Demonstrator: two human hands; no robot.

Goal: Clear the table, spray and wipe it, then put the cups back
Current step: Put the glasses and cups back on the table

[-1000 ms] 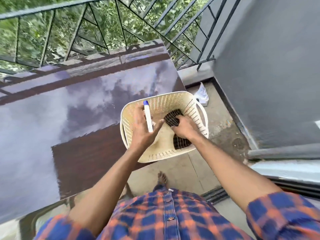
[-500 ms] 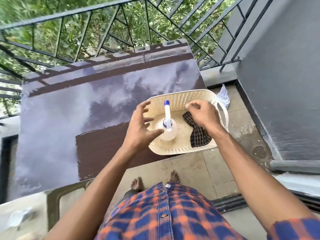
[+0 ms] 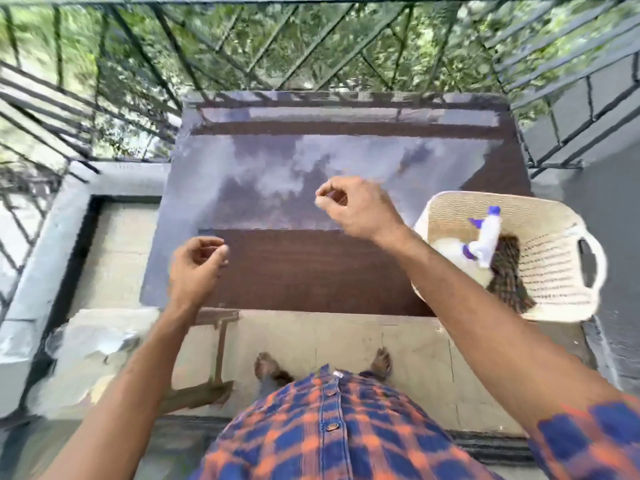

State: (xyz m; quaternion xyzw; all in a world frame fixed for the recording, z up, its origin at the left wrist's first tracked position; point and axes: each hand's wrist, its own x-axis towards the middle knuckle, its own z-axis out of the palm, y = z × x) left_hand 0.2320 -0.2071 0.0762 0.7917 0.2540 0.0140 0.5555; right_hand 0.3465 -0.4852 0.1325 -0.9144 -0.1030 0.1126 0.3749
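Clearly the spraying and wiping looked finished. Nearest me, the left hand [image 3: 195, 268] hung over the desk's [image 3: 311, 268] front-left part, its fingers [image 3: 216, 249] curled loosely inward and holding nothing I could see. A little farther in, the right hand [image 3: 356, 209] hovered above the middle of the desk, thumb and forefinger drawn together as though pinching, though the blur kept me from telling whether anything lay between them. At the desk's right edge sat the cream basket [image 3: 554, 271], with the spray bottle [image 3: 486, 237] lying on its side inside it, beside the checked cloth [image 3: 507, 278]. The glossy desk carried nothing else, so I judged that only returning the cups was left. No cups were in sight; pale smeared shapes low on the left were unreadable. Beyond stood the railing [image 3: 311, 46].
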